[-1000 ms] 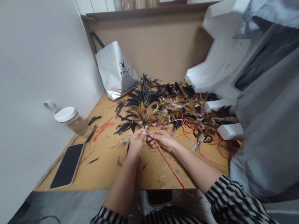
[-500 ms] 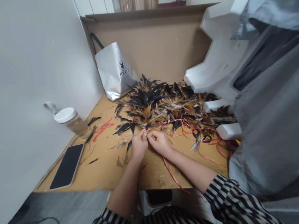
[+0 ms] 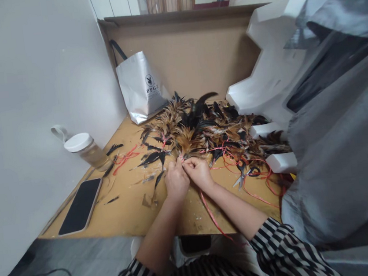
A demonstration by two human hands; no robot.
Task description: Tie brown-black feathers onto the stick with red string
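A bunch of brown and black feathers (image 3: 187,138) points away from me, its base bound with pinkish-red string. My left hand (image 3: 177,179) is closed around that base, back of the hand upward. Close against it, my right hand (image 3: 198,171) pinches at the same spot, seemingly on the string; the fingertips partly hide what they hold. A length of red string (image 3: 211,214) hangs from under my right hand over the table's front edge. Behind the bunch lies a heap of more tied feathers (image 3: 236,134). Scissors (image 3: 244,175) lie opened to the right, among tangled red string (image 3: 268,181).
On the left stand a lidded bottle (image 3: 89,151) and a phone (image 3: 81,206) lying flat. A silver bag (image 3: 141,87) leans at the back against a cardboard panel (image 3: 194,52). White foam (image 3: 271,57) and grey cloth (image 3: 344,146) border the right side.
My left hand has turned over, its back now up, and shifted slightly right. The feather bunch has rotated, its dark plumes swinging to the right. My right hand stays close beside it, still pinching.
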